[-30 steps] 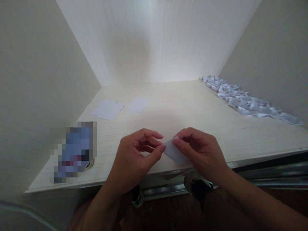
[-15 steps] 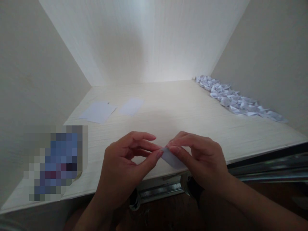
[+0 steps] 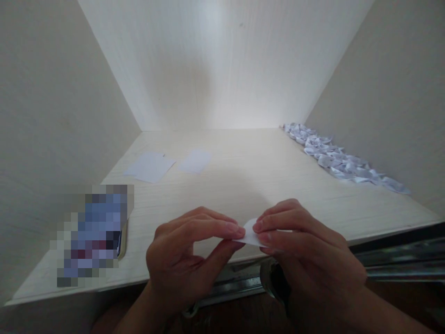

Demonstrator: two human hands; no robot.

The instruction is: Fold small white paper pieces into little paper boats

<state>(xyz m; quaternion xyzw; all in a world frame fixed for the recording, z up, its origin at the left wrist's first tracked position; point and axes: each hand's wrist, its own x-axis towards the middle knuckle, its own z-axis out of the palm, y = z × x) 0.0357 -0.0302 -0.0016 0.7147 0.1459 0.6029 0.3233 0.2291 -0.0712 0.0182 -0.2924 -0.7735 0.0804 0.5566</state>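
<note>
At the far left, near the front edge of the pale wooden desk, lies a blurred-out flat object whose dark edge shows at its right side; what it is cannot be told. Behind it, farther back on the desk, two flat white paper sheets lie side by side: the larger sheet to the left, with a corner of another sheet seeming to peek from under it, and the smaller sheet just beside it to the right, the two apart.

Toward the middle, over the desk's front edge, the left hand has its fingertips drawn together, thumb beneath and fingers above, pinching the left end of a small white paper piece. The paper piece is held in the air just above the front edge of the desk, between the two hands, with a rounded upper edge showing. The right hand clamps the paper's right end, fingers curled over the top and meeting the left hand's fingertips almost nail to nail.

Below the hands a metal rail runs under the desk's edge.

At the far right, along the side wall, a long row of folded white paper pieces stretches from the back corner toward the front, well apart from the hands.
</note>
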